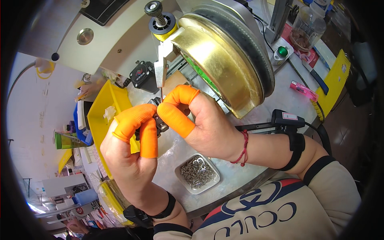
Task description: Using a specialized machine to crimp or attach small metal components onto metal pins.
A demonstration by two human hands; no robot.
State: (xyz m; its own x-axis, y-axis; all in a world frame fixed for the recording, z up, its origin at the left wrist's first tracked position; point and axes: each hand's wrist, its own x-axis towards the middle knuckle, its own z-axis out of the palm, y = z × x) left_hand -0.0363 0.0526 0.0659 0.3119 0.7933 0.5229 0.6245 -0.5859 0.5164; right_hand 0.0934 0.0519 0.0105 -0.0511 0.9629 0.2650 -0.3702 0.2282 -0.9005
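Note:
Orange rubber finger covers sit on the thumb and forefinger of both my hands. My left hand (134, 138) is closed in a pinch beside a small dark metal fixture (162, 126), partly hidden behind the fingers. My right hand (200, 116) pinches from the other side, its fingertips almost meeting the left ones just under a thin metal rod (161, 94). Whatever lies between the fingertips is too small and covered to make out. Above them, the rod comes down from a pale metal arm (160, 72) beside a large brass-coloured wheel (224, 60).
Closer to me stands a white square dish (197, 174) full of small wiry metal pieces. A yellow tray (105, 116) is at the left. A yellow-and-black spool (163, 29) tops the machine. At right are a green button (282, 51), a pink tube (304, 91) and a black bracket (286, 119).

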